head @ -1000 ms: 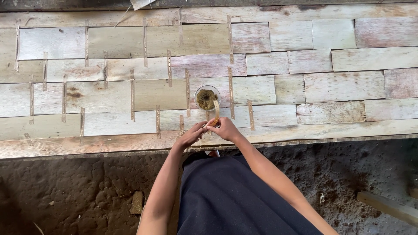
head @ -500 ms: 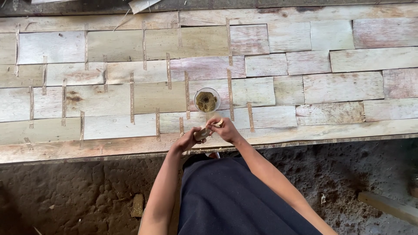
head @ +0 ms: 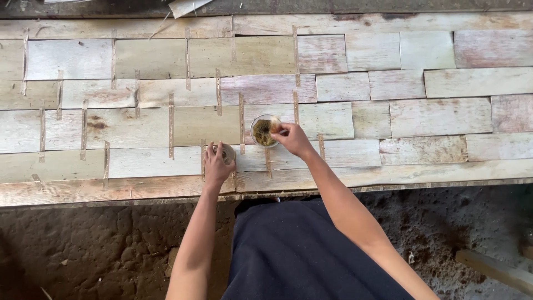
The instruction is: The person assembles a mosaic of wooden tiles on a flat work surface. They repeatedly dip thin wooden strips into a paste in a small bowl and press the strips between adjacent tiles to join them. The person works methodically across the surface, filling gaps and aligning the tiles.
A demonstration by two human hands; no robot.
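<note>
The big patchwork mat (head: 438, 116) of pale flat strips fills the top half, dirt floor (head: 100, 250) below. At about 12 o'clock from the person sits a small round bowl (head: 263, 131) of brownish stuff. Right hand (head: 293, 139) is pinching something at its rim. Left hand (head: 216, 165), at 9 o'clock from the bowl, is curled around a small pale piece (head: 227, 152). I'd worry about a nudge tipping that bowl and spilling onto the strips.

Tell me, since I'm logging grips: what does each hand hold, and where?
Right hand touches the small bowl at its rim; left hand covers something small, unclear what.
</note>
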